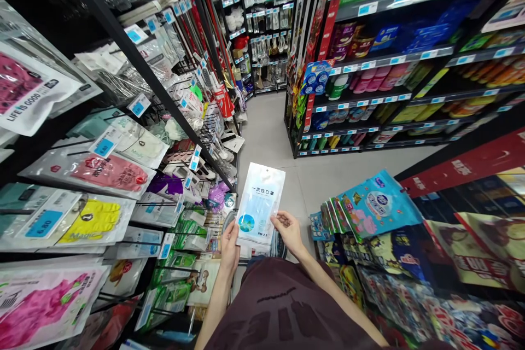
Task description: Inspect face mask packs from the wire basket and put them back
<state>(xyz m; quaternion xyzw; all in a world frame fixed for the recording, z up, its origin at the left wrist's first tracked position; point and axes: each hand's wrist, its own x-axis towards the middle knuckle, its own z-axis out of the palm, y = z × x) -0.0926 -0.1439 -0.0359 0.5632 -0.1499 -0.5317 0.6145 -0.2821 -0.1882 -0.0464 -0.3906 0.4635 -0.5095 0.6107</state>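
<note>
A white and pale blue packet of disposable face masks (260, 205) is held upright in front of my body, its printed front facing me. My left hand (230, 243) grips the packet's lower left edge, thumb on the front. At the lower right edge, my right hand (288, 231) pinches it between thumb and fingers. The fingers behind the packet are hidden. Close to my left hand, green packs (180, 262) hang on the hooks of the left rack.
Packaged gloves (94, 221) hang along the left rack. Shelves of bottles (375, 79) stand at the right across the grey floor (266, 131). A blue bag (377, 202) tops the hanging packets near my right side. Mops and long handles line the aisle ahead.
</note>
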